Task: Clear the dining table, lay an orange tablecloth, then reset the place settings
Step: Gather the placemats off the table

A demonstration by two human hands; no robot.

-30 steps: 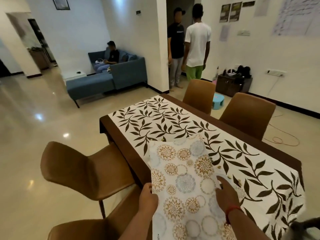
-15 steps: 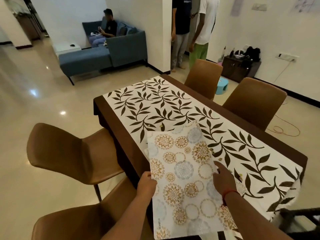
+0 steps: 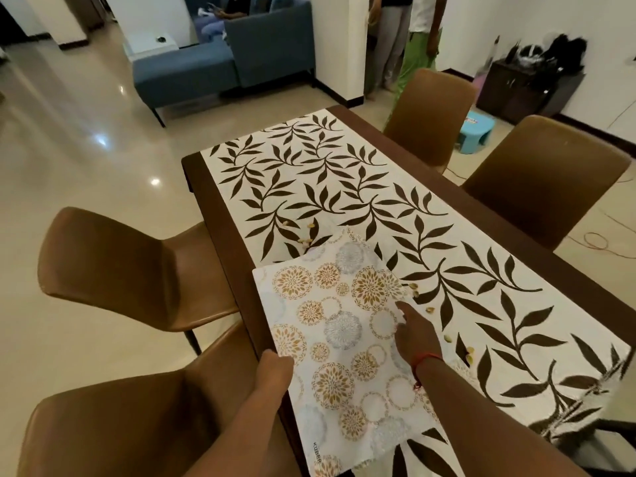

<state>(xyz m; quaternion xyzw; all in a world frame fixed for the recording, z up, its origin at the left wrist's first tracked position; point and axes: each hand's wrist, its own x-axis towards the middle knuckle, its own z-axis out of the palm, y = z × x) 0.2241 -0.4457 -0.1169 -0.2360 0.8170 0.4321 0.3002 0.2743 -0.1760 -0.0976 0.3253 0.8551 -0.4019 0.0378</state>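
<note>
A person standing at the near end of a dark wooden dining table point(image 3: 220, 215) holds a white placemat point(image 3: 344, 342) printed with gold and grey floral medallions. The left hand point(image 3: 273, 364) grips the placemat's left edge, fingers curled beneath it out of sight. The right hand point(image 3: 411, 333), a red thread bracelet point(image 3: 425, 359) at the wrist, lies flat on the placemat's right side with its fingers extended and pressing down. The placemat sits tilted over the table's near left edge, its far corner resting on the runner and its near end overhanging. Along its near left edge the printed word "KUBER" can be read; no other writing on it is legible.

A white table runner point(image 3: 344, 187) with a dark brown leaf pattern covers the middle of the table lengthwise, leaving bare wood along both long sides. Small pale yellow scraps point(image 3: 430, 309) lie scattered on the runner just beside the right hand and beyond the placemat's far corner; what they are cannot be told.

Brown chairs point(image 3: 124, 266) stand on both long sides of the table. Beyond it are a blue sofa point(image 3: 220, 60) with someone seated, two people standing point(image 3: 413, 39) by a white column, a turquoise plastic stool point(image 3: 476, 132) and a dark cabinet point(image 3: 526, 87).
</note>
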